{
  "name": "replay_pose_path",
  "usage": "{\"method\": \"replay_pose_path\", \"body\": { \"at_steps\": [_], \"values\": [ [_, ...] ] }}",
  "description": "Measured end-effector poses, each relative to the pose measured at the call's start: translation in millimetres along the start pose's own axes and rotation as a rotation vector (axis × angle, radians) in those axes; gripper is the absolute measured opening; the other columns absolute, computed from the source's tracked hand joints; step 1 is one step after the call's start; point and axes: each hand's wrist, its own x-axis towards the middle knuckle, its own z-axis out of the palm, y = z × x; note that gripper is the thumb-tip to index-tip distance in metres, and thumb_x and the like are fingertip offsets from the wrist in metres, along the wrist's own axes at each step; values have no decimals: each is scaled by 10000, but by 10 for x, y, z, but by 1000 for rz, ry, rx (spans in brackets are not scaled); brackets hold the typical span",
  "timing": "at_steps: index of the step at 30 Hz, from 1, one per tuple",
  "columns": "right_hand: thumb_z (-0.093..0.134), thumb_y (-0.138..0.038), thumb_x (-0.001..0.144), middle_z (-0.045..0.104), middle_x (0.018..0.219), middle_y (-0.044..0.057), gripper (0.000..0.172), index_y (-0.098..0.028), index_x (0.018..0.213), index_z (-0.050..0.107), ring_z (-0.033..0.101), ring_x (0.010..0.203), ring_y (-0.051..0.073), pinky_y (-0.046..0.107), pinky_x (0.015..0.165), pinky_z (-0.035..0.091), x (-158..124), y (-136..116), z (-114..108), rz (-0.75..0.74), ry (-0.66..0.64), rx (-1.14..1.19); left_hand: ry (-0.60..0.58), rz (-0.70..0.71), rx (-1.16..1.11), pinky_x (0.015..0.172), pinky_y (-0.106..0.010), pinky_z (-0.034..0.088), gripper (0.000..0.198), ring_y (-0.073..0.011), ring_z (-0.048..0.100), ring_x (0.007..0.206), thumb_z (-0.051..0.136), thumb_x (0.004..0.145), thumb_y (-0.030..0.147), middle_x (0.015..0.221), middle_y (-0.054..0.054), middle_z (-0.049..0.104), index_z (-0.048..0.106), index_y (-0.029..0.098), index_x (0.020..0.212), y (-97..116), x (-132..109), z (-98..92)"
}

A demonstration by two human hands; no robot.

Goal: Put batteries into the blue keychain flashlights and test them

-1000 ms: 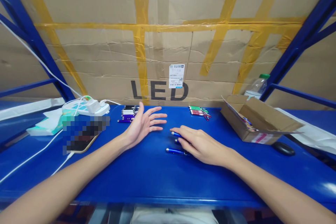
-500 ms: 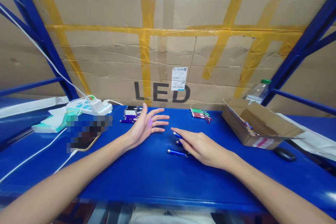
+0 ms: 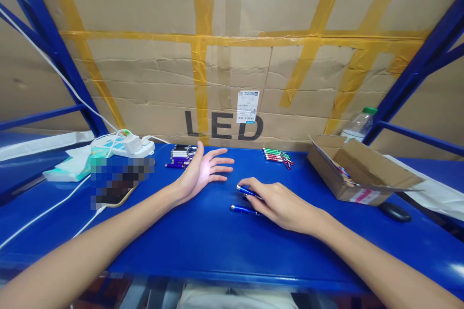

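My right hand (image 3: 281, 203) has its fingers closed on a blue penlight (image 3: 244, 189) with a silver tip. The tip points left, toward my left palm. A second blue penlight (image 3: 242, 209) lies on the blue table (image 3: 203, 246), its right end under my fingers. Part of another dark one shows just below the held penlight, mostly hidden. My left hand (image 3: 201, 174) is held open with fingers spread and palm facing right. A bright whitish-pink glow lights the palm. Behind it lies a row of black, silver and purple penlights (image 3: 177, 154), partly covered by my thumb.
Green and red pen-like pieces (image 3: 275, 155) lie at the back. An open cardboard box (image 3: 326, 171) stands right, near a black mouse (image 3: 395, 212) and a bottle (image 3: 362, 123). Left are a phone (image 3: 123, 190), a power strip (image 3: 145, 147) and white cables. A large cardboard sheet (image 3: 159, 82) closes the back.
The glow on my left palm has grown from faint purple to bright whitish-pink. My right hand's fingers have curled more around the penlight. My left hand has barely moved.
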Motion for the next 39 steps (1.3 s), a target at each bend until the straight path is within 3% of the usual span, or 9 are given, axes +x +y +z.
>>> {"method": "replay_pose_path", "body": {
  "at_steps": [15, 22, 28, 33, 39],
  "values": [
    [430, -347, 1155, 774, 1238, 62, 304, -258, 1440, 488, 771, 912, 217, 317, 786, 524, 4, -6, 14, -5, -2, -12, -16, 7, 15, 939, -418, 561, 959, -361, 663, 1266, 299, 971, 885, 1439, -233, 675, 555, 150, 1531, 6, -6, 5],
    [435, -369, 1155, 780, 1060, 63, 211, -230, 1239, 569, 750, 938, 236, 338, 811, 522, 40, 149, 12, 78, 111, -8, -27, -13, 30, 956, -432, 541, 942, -375, 648, 1291, 292, 978, 879, 1425, -227, 684, 542, 159, 1532, 0, -27, 37],
    [434, -370, 1160, 755, 1060, 60, 212, -238, 1218, 588, 722, 931, 214, 326, 828, 521, 19, 122, 17, -15, 99, 26, -30, 11, 12, 963, -440, 535, 924, -379, 642, 1289, 308, 982, 868, 1427, -228, 682, 557, 158, 1518, -2, -11, 14],
    [417, -379, 1164, 743, 1061, 70, 232, -238, 1223, 592, 707, 930, 222, 342, 834, 525, 14, 75, 26, -31, 100, -18, -22, -5, 16, 966, -448, 538, 938, -377, 650, 1277, 280, 981, 875, 1410, -227, 689, 564, 157, 1514, 2, -15, 32],
    [467, -308, 1139, 706, 1121, 95, 180, -213, 1199, 607, 680, 1028, 262, 398, 898, 542, 64, 190, 22, 48, 156, -171, -32, -19, 60, 985, -451, 532, 899, -366, 642, 1295, 255, 1002, 851, 1410, -206, 691, 557, 177, 1515, 32, -44, 65]
  ]
}}
